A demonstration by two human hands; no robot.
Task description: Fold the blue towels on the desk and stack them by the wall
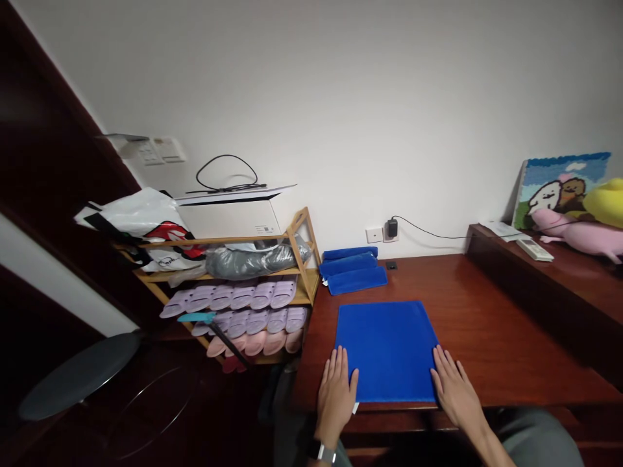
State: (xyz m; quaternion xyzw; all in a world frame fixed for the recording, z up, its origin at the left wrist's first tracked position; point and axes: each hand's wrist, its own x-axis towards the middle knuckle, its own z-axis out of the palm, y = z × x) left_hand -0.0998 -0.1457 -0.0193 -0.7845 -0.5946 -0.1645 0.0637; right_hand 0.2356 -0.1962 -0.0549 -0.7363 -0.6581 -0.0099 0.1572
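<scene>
A square blue cloth (pixel 388 353) lies spread flat on the reddish-brown wooden table (pixel 491 324), close to its front edge. At the cloth's left edge my left hand (pixel 337 389) lies with its fingers stretched out. My right hand (pixel 452 386) rests the same way by the right edge, fingers extended over the tabletop and the cloth's border. Neither hand grips anything. A small white tag (pixel 355 408) pokes out at the near left corner. Farther back on the left, several folded blue cloths (pixel 357 280) lie in a row near the wall.
Left of the table stands a wooden rack (pixel 305 285) with several purple and pink slippers (pixel 242 295) and a white box (pixel 233 217) on top. A black charger (pixel 392 227) is plugged into the wall. On the raised right ledge are a remote (pixel 534 250) and a pink plush toy (pixel 579 235).
</scene>
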